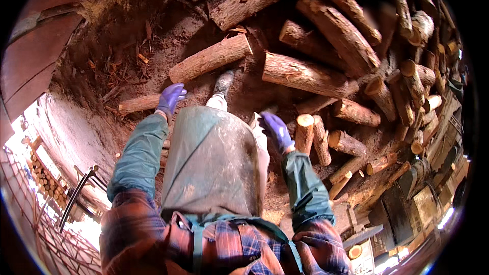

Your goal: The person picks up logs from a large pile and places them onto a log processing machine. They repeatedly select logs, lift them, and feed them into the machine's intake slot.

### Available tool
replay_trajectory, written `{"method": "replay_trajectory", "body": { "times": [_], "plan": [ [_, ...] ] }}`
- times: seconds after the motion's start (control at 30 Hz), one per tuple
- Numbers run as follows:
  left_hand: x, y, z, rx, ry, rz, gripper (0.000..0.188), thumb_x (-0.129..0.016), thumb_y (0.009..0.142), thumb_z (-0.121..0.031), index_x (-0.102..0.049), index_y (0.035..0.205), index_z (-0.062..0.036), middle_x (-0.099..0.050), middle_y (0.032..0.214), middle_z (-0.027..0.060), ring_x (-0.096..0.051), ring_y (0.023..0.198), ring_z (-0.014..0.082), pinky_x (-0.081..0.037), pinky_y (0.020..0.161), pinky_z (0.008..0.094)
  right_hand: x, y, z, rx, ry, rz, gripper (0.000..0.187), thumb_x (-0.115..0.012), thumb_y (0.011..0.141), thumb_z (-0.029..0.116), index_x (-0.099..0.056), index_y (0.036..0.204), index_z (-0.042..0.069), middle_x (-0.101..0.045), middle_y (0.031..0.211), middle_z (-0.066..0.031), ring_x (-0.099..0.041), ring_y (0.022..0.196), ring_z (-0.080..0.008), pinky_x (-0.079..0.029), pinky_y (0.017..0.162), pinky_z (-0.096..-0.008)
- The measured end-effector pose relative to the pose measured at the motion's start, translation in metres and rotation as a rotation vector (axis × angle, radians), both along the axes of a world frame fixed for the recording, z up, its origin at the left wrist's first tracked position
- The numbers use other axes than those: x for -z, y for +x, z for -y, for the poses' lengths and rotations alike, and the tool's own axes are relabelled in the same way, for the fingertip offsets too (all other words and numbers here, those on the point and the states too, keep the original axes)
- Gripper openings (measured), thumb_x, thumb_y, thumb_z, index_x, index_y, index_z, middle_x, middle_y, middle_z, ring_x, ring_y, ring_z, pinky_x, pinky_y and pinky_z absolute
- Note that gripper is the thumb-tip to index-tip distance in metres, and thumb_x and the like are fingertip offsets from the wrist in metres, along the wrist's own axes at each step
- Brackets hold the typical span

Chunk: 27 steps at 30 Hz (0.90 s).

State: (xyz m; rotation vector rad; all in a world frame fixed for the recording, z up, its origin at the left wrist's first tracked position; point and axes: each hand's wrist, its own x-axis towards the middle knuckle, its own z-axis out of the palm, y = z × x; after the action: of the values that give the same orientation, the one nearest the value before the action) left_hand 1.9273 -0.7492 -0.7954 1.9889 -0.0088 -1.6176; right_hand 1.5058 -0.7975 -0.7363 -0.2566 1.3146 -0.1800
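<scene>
My left hand, in a purple glove, hangs with its fingers partly stretched and nothing visible in it. Just left of it lies a short, thin log, and a thicker bark-covered log lies beyond the fingertips. My right hand, gloved the same way, is held beside my right leg with its fingers extended, also without anything visible in them. The nearest piece to it is a short log standing on end, with a pale cut top. A worn grey-green apron covers my lap and hides part of the ground.
Large logs lie heaped ahead and to the right, with several smaller cut pieces nearer me. My booted foot stands on dirt strewn with bark chips. A pale wall and metal mesh are at left.
</scene>
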Motion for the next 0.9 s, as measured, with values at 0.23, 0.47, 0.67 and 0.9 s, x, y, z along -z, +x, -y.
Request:
{"method": "replay_trajectory", "body": {
  "times": [0.23, 0.47, 0.67, 0.9],
  "plan": [
    [0.217, 0.098, -0.119, 0.238, 0.094, 0.393, 0.04, -0.068, 0.094, -0.03, -0.063, 0.123, -0.004, -0.067, 0.111, 0.0051, -0.062, 0.102, 0.019, -0.05, 0.091, 0.0341, 0.253, 0.114, 0.114, 0.398, 0.431, -0.045, 0.096, -0.065, 0.084, 0.067, -0.027, 0.154, 0.014, -0.038, 0.151, -0.0209, -0.048, 0.13, -0.0338, -0.036, 0.107, -0.0568],
    [0.344, 0.145, -0.066, -0.487, -0.014, 0.176, 0.051, -0.064, 0.094, -0.04, -0.058, 0.133, -0.0072, -0.064, 0.124, 0.0039, -0.056, 0.116, 0.0195, -0.042, 0.103, 0.0366, 0.406, 0.149, 0.138, 0.344, -0.248, 0.072, 0.053, -0.048, 0.1, 0.046, -0.058, 0.133, 0.006, -0.061, 0.134, -0.0113, -0.055, 0.124, -0.0317, -0.04, 0.109, -0.0468],
    [0.372, 0.107, -0.093, -0.525, 0.071, 0.32, 0.056, -0.061, 0.093, -0.045, -0.059, 0.133, -0.0054, -0.059, 0.136, 0.0073, -0.056, 0.121, 0.0237, -0.04, 0.108, 0.0401, 0.381, 0.124, 0.084, 0.999, 0.21, 0.404, 0.049, -0.065, 0.096, 0.019, -0.05, 0.139, 0.001, -0.059, 0.135, -0.015, -0.057, 0.122, -0.0303, -0.042, 0.109, -0.0416],
    [0.256, 0.048, -0.105, -0.658, -0.058, -0.045, 0.061, -0.059, 0.092, -0.048, -0.058, 0.134, -0.0033, -0.057, 0.138, 0.011, -0.052, 0.127, 0.0275, -0.036, 0.113, 0.0426, 0.177, 0.072, 0.03, 0.278, -0.835, -0.019, 0.05, -0.062, 0.094, 0.006, -0.046, 0.142, 0.001, -0.05, 0.142, -0.0136, -0.048, 0.131, -0.0227, -0.036, 0.113, -0.0377]
  ]
}}
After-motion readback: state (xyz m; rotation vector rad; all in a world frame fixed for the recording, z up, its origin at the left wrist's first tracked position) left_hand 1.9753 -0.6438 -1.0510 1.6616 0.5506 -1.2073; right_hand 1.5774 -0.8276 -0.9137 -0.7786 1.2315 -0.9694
